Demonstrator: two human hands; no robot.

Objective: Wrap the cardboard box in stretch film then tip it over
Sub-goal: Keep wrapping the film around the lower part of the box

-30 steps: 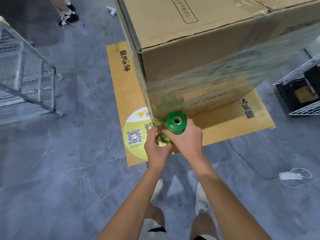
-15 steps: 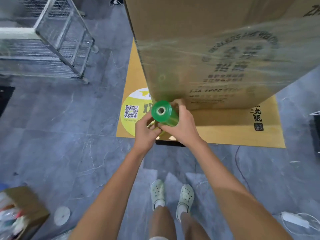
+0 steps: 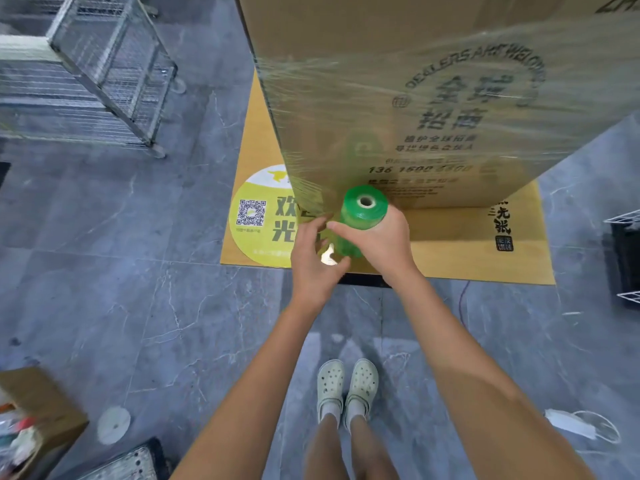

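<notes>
A tall cardboard box [image 3: 398, 29] stands upright on a flat yellow cardboard sheet [image 3: 457, 251]. Clear stretch film [image 3: 346, 109] covers its lower part, over the printed lettering. A green roll of stretch film [image 3: 362, 209] stands nearly upright just in front of the box's near corner, with film running from it to the box. My right hand [image 3: 381, 244] grips the roll from the right. My left hand [image 3: 311, 254] is at the roll's lower left, fingers curled toward its lower part; the contact there is hidden.
A wire mesh cart [image 3: 104, 64] stands at the far left. An open carton of clutter [image 3: 34, 420] and a white disc [image 3: 113, 424] lie near left. A black crate with wire racks [image 3: 627, 251] is at right, a white adapter with cable [image 3: 571, 424] near right.
I have walked around the box corner to its printed face, carrying the roll along and drawing film across. The roll now sits slightly right of the corner. Both hands stay on the roll.
</notes>
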